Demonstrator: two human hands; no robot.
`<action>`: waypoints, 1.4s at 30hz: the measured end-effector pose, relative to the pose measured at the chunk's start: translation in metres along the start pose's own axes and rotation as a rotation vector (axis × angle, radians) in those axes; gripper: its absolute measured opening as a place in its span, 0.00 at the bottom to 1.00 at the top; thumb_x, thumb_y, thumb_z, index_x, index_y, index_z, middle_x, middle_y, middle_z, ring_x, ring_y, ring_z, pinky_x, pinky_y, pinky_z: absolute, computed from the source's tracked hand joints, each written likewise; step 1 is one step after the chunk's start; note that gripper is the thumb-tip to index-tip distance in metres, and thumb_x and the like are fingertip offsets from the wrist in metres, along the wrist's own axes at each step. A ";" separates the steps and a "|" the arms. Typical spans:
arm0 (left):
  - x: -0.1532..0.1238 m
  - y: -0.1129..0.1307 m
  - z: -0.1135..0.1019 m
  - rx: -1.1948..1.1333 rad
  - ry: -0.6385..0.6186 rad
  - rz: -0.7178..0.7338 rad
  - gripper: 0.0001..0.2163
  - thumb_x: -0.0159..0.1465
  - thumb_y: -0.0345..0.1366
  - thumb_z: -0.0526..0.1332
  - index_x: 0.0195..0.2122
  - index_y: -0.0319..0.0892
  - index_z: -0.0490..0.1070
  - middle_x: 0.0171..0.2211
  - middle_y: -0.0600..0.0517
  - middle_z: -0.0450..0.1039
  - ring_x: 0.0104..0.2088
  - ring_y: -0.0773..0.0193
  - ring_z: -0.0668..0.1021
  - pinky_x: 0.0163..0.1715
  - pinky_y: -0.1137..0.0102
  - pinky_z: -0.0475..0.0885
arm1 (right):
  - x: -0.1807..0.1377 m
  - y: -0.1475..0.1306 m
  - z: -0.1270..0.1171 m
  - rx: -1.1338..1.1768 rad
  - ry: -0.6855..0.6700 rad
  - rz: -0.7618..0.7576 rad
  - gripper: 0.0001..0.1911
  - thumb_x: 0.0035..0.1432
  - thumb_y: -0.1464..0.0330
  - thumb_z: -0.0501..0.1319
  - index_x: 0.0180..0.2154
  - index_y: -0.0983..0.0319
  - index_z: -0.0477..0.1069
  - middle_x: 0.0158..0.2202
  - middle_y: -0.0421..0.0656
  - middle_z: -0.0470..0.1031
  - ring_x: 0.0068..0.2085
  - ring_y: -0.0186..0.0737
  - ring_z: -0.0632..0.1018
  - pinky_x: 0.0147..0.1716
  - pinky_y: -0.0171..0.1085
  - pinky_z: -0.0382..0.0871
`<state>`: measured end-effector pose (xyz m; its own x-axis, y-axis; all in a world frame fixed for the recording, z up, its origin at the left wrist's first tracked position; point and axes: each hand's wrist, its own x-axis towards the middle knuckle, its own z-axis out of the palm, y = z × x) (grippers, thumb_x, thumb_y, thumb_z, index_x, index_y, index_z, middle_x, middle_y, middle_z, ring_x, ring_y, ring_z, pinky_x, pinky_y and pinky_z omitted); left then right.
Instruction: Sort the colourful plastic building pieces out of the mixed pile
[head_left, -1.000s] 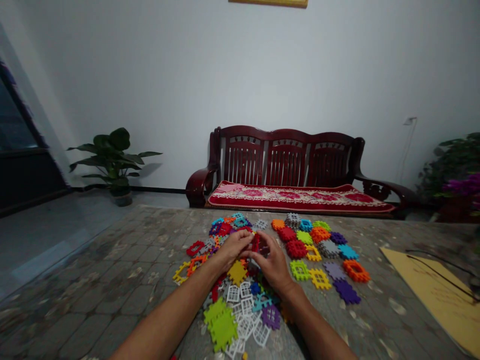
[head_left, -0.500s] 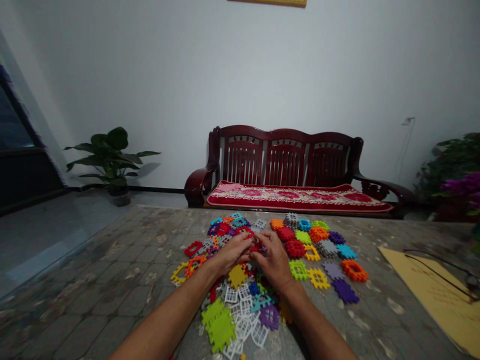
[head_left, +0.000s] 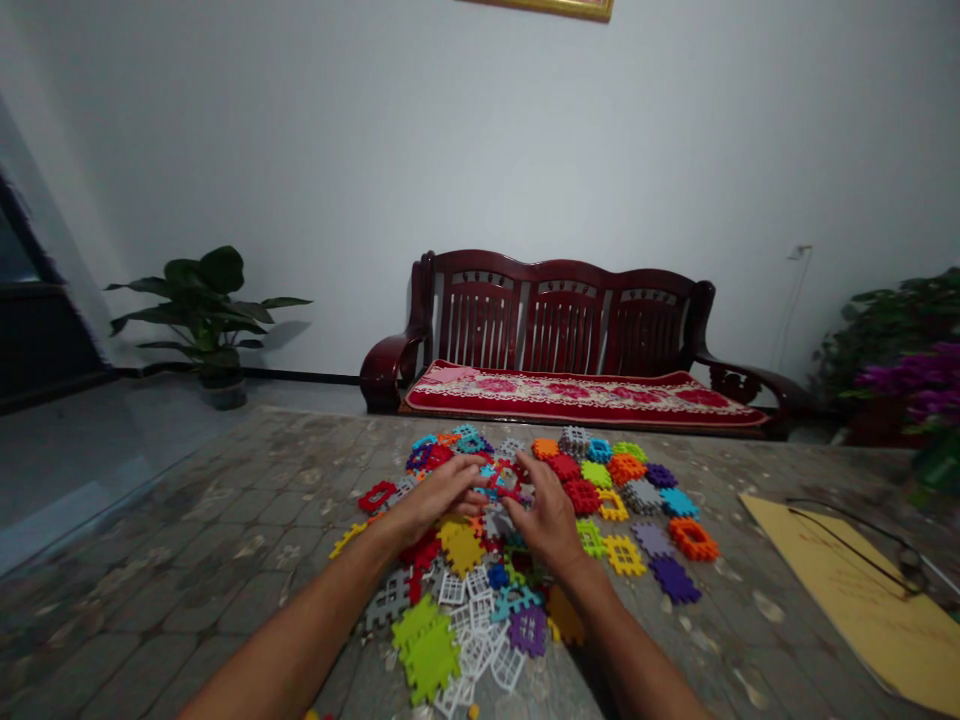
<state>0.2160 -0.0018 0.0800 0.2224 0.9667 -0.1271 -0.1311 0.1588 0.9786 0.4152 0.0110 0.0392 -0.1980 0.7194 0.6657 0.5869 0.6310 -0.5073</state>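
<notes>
Over the middle of the pile, a red square frame building block (head_left: 508, 479) is held between my two hands. My left hand (head_left: 444, 492) has its fingers at the block's left edge, and my right hand (head_left: 546, 508) grips its right edge between thumb and fingers. Light blue shows beside the red block; whether it is joined to it I cannot tell. Under and before my hands lie a yellow block (head_left: 460, 545), a lime-green panel (head_left: 426, 650), white lattice window pieces (head_left: 480, 640) and a purple block (head_left: 529, 630).
Sorted stacks stand to the right, among them an orange frame block (head_left: 693, 539) and a dark purple block (head_left: 675, 580). A yellow paper (head_left: 832, 580) with glasses (head_left: 904, 575) lies at the table's right. Behind the table (head_left: 247, 520) stands a wooden bench (head_left: 566, 310).
My hands have moved slightly apart, and more of the red block shows between them. The whole view has shifted a little, so the scene sits further left.
</notes>
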 end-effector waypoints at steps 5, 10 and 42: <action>-0.005 0.002 -0.068 0.056 0.610 0.317 0.16 0.56 0.42 0.62 0.44 0.42 0.69 0.37 0.49 0.78 0.30 0.65 0.79 0.26 0.73 0.70 | 0.012 0.042 -0.037 -0.017 0.029 0.160 0.28 0.51 0.68 0.60 0.56 0.61 0.66 0.50 0.48 0.74 0.50 0.46 0.74 0.52 0.47 0.69; -0.011 -0.029 -0.133 0.100 1.018 0.426 0.12 0.54 0.37 0.58 0.39 0.41 0.69 0.34 0.50 0.77 0.29 0.67 0.78 0.24 0.75 0.68 | 0.011 0.081 -0.073 0.024 -0.072 0.273 0.30 0.47 0.71 0.59 0.55 0.62 0.68 0.51 0.48 0.74 0.48 0.46 0.76 0.51 0.47 0.69; -0.009 -0.047 -0.152 0.249 0.977 0.206 0.11 0.53 0.34 0.59 0.38 0.42 0.71 0.34 0.50 0.79 0.29 0.65 0.79 0.24 0.75 0.71 | -0.011 0.120 -0.080 -0.045 -0.252 0.278 0.36 0.41 0.74 0.61 0.57 0.61 0.67 0.58 0.48 0.68 0.59 0.50 0.68 0.60 0.49 0.58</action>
<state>0.0735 0.0130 0.0110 -0.6797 0.7291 0.0798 0.1508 0.0325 0.9880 0.5511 0.0559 0.0149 -0.2103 0.9137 0.3479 0.6784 0.3926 -0.6210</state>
